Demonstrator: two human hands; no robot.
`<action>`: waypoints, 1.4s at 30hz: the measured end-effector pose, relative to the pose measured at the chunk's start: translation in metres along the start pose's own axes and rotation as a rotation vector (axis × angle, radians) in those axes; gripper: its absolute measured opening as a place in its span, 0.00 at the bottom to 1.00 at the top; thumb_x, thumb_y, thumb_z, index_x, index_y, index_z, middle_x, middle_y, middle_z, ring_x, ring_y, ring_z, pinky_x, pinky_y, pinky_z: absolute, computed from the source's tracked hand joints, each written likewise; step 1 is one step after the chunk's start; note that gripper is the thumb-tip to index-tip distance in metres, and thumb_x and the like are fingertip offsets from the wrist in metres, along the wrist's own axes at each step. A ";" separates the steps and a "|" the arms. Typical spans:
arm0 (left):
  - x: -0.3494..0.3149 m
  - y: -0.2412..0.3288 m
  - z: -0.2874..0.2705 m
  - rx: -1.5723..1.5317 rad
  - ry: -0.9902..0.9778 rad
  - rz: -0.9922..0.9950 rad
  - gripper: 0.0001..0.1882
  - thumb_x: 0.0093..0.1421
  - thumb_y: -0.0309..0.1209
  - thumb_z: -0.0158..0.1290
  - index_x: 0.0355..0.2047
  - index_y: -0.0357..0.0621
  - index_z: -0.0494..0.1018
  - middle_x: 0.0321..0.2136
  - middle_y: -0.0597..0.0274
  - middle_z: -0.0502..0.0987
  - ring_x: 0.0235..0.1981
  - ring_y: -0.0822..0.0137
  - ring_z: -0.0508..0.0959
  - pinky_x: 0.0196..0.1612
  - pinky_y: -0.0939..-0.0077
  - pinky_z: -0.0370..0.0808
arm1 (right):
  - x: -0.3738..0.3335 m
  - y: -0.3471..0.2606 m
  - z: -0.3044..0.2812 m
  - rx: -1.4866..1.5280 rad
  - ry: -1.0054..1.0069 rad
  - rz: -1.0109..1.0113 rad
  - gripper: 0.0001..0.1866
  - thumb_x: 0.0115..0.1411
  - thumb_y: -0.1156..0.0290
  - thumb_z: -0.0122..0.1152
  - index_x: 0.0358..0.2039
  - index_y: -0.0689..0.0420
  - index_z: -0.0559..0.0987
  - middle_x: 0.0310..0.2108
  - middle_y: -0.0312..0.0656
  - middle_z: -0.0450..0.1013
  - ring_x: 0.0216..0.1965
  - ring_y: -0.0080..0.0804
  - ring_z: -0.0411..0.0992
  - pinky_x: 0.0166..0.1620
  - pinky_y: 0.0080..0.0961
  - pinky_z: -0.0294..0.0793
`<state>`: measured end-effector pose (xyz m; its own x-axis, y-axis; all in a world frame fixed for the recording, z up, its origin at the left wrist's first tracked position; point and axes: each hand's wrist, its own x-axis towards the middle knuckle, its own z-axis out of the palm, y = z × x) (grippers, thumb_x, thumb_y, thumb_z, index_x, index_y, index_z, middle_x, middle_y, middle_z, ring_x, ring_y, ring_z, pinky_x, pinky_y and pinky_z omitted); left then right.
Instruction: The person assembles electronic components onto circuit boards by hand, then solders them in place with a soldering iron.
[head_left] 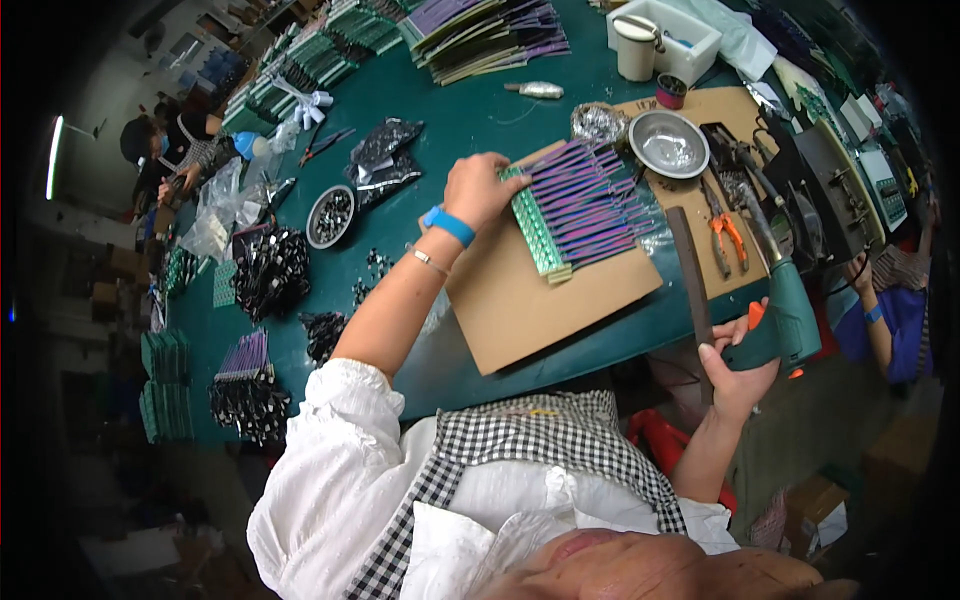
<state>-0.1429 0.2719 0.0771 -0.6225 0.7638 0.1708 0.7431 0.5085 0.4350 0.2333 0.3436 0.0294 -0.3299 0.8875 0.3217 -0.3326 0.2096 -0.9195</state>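
A green circuit board panel [540, 235] lies on a sheet of brown cardboard [560, 315], with a row of thin purple strips [590, 205] running off its right side. My left hand [482, 190] is closed on the panel's upper end, its thumb along the edge. At the table's near right edge, my right hand [738, 370] is closed with the thumb on a long dark flat bar [690, 270]. Against that same hand rests a teal gun-shaped tool [793, 315] with an orange trigger; whether the fingers also grip its handle, I cannot tell.
Orange-handled pliers [725, 235] and a round metal dish [668, 143] sit beyond the bar. To the left are a bowl of small black parts [331, 217] and bundled black cables [270, 272]. Stacked panels [485, 35] stand at the back. Other people sit left and right.
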 end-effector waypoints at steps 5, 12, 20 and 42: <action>-0.007 -0.006 -0.020 -0.215 0.130 -0.014 0.19 0.46 0.39 0.64 0.35 0.39 0.79 0.22 0.53 0.79 0.23 0.61 0.80 0.31 0.72 0.77 | -0.012 -0.005 0.012 0.022 -0.025 -0.041 0.46 0.37 0.89 0.64 0.59 0.66 0.57 0.30 0.36 0.61 0.32 0.29 0.73 0.28 0.15 0.66; -0.072 -0.054 -0.050 -0.935 0.031 -0.211 0.14 0.56 0.26 0.57 0.40 0.28 0.72 0.19 0.64 0.75 0.15 0.79 0.72 0.15 0.86 0.67 | -0.035 -0.025 0.051 0.083 -0.117 -0.016 0.46 0.37 0.89 0.65 0.59 0.64 0.57 0.30 0.35 0.62 0.34 0.27 0.71 0.30 0.15 0.67; -0.177 -0.074 -0.032 -0.087 0.426 0.036 0.32 0.49 0.35 0.64 0.50 0.33 0.66 0.46 0.46 0.69 0.39 0.56 0.75 0.41 0.66 0.75 | -0.055 -0.025 0.125 0.034 -0.358 0.124 0.44 0.36 0.90 0.68 0.57 0.63 0.61 0.32 0.36 0.65 0.35 0.23 0.70 0.31 0.14 0.68; -0.225 -0.043 -0.014 -0.115 0.043 0.210 0.53 0.45 0.50 0.62 0.58 0.23 0.50 0.60 0.30 0.48 0.62 0.38 0.53 0.61 0.52 0.54 | -0.045 0.026 0.211 -0.622 -0.480 -0.443 0.33 0.39 0.78 0.72 0.49 0.63 0.70 0.32 0.42 0.76 0.31 0.28 0.76 0.36 0.23 0.75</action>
<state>-0.0386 0.0730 0.0320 -0.4686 0.8292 0.3046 0.8262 0.2893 0.4834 0.0530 0.2224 0.0387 -0.6651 0.4352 0.6068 -0.0244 0.7995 -0.6001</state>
